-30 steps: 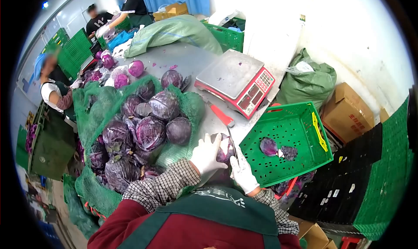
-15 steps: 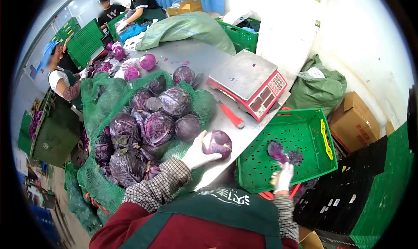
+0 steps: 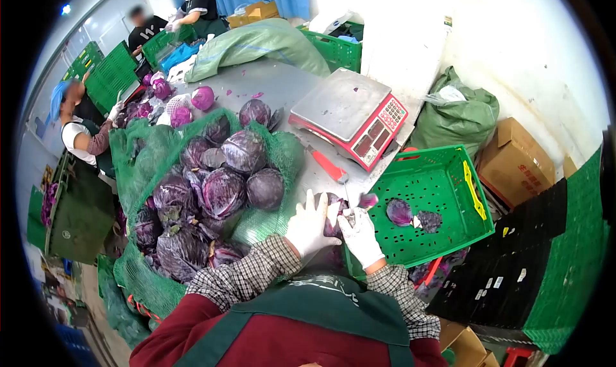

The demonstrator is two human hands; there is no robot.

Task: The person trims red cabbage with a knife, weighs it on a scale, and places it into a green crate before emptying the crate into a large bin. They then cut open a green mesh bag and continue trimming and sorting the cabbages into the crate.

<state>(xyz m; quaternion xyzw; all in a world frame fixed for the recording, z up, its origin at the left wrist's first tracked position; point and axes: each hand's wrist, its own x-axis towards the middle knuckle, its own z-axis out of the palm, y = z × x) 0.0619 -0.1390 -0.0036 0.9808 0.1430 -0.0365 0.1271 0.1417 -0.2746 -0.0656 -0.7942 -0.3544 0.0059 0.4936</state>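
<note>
Both my hands wear white gloves. My left hand point(image 3: 310, 226) rests with spread fingers on the left side of a red cabbage point(image 3: 333, 214) at the table's front edge. At its right side my right hand point(image 3: 360, 237) has bent fingers pinching at a purple leaf piece point(image 3: 367, 200). Left of them, a green net sack point(image 3: 136, 222) lies open around several dark red cabbages point(image 3: 224, 193). On the right, the green crate point(image 3: 420, 254) holds loose purple leaves point(image 3: 399, 212). A knife with a red handle point(image 3: 329, 166) lies between the cabbages and the scale.
A red scale point(image 3: 350, 118) stands on the metal table point(image 3: 276, 77). Behind lie a green sack point(image 3: 260, 48) and peeled cabbages point(image 3: 203, 98). Cardboard box point(image 3: 518, 163) and black crates point(image 3: 507, 270) are right. Co-workers stand at the far left and back.
My right hand has moved left from the crate to the cabbage, leaving leaves in the crate. My left hand has opened flatter over the cabbage. The view has shifted slightly.
</note>
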